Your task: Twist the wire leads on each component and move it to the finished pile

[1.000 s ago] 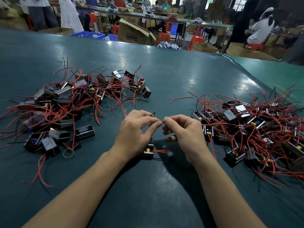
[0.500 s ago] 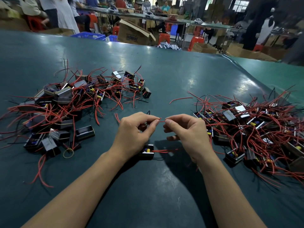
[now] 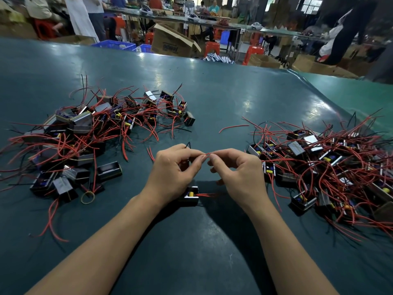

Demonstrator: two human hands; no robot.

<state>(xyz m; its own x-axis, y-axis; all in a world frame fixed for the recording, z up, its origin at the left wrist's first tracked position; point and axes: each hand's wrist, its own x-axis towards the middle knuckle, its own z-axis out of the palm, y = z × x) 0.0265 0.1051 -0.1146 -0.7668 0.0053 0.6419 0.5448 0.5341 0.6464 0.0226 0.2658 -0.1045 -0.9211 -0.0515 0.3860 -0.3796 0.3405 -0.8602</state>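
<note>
Both hands meet at frame centre above the dark green table (image 3: 212,99). Left hand (image 3: 173,174) and right hand (image 3: 238,174) each pinch the same red wire lead (image 3: 207,154) between thumb and forefinger; fingertips nearly touch, with a short bit of red showing between them. Remaining fingers on both hands are curled in.

The component (image 3: 190,195), a small black block with a yellow part on its face, sits on the table just below the hands, partly hidden behind the left wrist. Red leads run out of it to the right, under the right palm. Cannot tell whether the pinched lead belongs to this block. A black wire tip (image 3: 188,144) sticks up behind the left hand's knuckles.

Left pile (image 3: 85,135): same kind of blocks tangled in red and black wires, filling the left-centre of frame. A tan rubber band (image 3: 87,197) lies on the table at its lower edge.

Right pile (image 3: 331,167): a denser tangle of the same blocks along the right edge, well apart from the left pile. A single loose red wire (image 3: 233,127) lies on the table between the piles, above the hands.

Top of frame: open cardboard box (image 3: 173,42), blue crates (image 3: 114,44), red stools (image 3: 211,47), and people at other benches, blurred.
</note>
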